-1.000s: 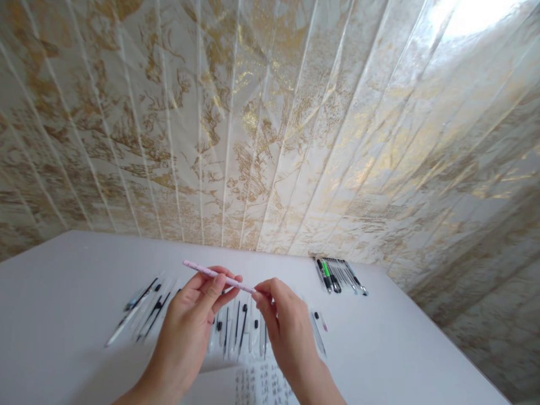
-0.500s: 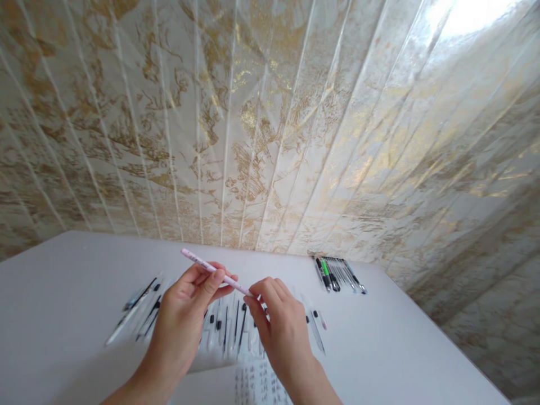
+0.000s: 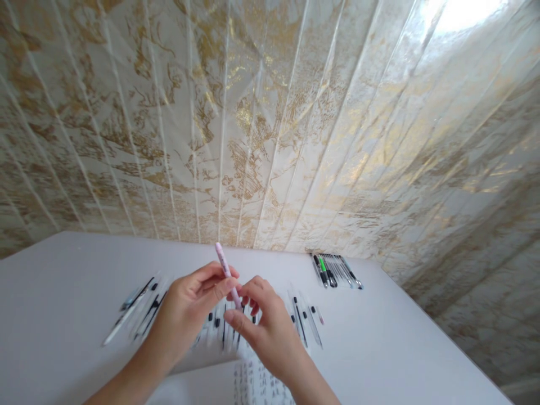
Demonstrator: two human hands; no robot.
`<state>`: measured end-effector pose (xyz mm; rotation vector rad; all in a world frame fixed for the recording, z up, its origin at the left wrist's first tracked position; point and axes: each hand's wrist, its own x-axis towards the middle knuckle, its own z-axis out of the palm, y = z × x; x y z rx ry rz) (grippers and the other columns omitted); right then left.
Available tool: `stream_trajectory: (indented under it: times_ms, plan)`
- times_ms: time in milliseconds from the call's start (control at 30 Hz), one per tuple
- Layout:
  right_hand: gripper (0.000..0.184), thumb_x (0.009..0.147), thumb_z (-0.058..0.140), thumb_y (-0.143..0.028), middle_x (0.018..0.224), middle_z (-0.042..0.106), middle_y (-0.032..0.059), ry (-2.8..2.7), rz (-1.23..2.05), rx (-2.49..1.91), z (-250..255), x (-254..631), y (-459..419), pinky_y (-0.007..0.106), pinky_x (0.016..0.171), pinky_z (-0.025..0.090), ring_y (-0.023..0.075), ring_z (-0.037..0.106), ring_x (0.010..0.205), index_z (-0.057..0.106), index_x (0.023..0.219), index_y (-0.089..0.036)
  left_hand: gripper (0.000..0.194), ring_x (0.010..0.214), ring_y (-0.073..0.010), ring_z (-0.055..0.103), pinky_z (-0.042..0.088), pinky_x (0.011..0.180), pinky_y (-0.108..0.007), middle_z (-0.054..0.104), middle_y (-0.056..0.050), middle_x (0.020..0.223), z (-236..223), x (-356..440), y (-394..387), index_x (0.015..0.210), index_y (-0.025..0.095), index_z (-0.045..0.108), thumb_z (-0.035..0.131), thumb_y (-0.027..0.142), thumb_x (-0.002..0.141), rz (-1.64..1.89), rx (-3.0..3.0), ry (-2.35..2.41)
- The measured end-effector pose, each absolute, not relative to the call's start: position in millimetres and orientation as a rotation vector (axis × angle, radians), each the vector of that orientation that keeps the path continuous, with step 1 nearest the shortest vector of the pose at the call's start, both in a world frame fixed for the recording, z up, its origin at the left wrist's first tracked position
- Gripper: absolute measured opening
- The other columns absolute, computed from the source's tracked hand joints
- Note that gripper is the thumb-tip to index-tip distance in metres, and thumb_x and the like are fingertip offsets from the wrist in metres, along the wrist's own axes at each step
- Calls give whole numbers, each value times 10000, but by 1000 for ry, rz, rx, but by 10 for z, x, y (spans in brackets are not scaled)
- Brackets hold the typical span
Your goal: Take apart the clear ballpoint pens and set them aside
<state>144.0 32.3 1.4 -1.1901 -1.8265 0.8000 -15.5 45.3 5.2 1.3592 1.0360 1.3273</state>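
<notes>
Two hands meet above the tabletop point(image 3: 392, 343), and all the business is around one pink pen point(image 3: 223, 260)! The left hand point(image 3: 183, 306) has it pinched between thumb and fingers, tilted, its upper end pointing towards the tabletop's far edge. The right hand point(image 3: 272, 323) curls right at the lower end, fingers bent; whether it grips, I can't tell. By the look of it, the step in hand is working at that lower end, and the next move seems to call for a steady left pinch and precise right fingertips. Beneath, loose pen parts point(image 3: 300, 320) lie fanned out.
</notes>
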Motion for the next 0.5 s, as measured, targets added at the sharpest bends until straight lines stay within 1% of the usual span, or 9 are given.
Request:
stream_trajectory:
  times_ms: [33,100,167,233,267,333,433,500]
  plan:
    - [93,843,686,-276,769,532,-13,-1830,769,-1172,20,1431,320,257,695,360,157,490,773,679,801,-193,165,771,-157,655,523,749,-248,684,18,818,60,-136,441,877,237,695,672,398,848,1320,1449,1029]
    - [166,875,641,-291,656,457,-41,-1789,841,-1164,31,1429,313,249,625,327,133,433,667,671,752,-184,134,830,-162,630,492,784,-247,650,16,847,56,-79,409,840,245,684,643,369,869,1348,1618,1025]
    - [182,884,599,-287,603,431,-57,-1706,979,-1150,40,1458,294,242,566,299,113,376,588,654,749,-178,128,918,-165,604,464,839,-247,629,11,942,5,-19,357,936,266,666,609,372,892,1373,1704,1058]
    - [123,855,588,-262,597,462,-56,-1589,1099,-1155,39,1523,243,235,537,303,106,374,557,644,786,-176,204,974,-164,591,458,858,-244,617,7,1031,-109,18,271,1088,291,602,555,404,925,1316,1686,1111]
    - [100,837,585,-246,602,489,-49,-1532,1130,-1177,27,1567,202,233,533,314,108,393,557,645,799,-176,232,993,-163,591,460,859,-242,616,4,1053,-190,20,215,1134,298,566,527,418,938,1263,1670,1124]
    - [129,827,569,-246,619,534,-28,-1450,1188,-1250,-37,1663,89,230,527,338,115,435,566,673,811,-171,216,981,-161,604,468,847,-233,624,7,1023,-388,-17,87,1121,298,548,489,421,954,1153,1683,1118]
    - [262,855,546,-329,638,544,0,-1391,1259,-1343,-240,1778,-106,235,525,369,123,475,579,722,766,-156,163,867,-150,623,479,812,-221,632,22,941,-714,-154,-96,1048,298,574,462,379,962,1019,1757,1090]
    - [246,835,578,-352,636,558,-3,-1285,1328,-1348,-403,1802,-208,234,512,385,117,476,551,726,846,-155,159,860,-153,633,486,804,-215,644,18,943,-895,-249,-185,1036,298,576,450,362,962,935,1765,1092]
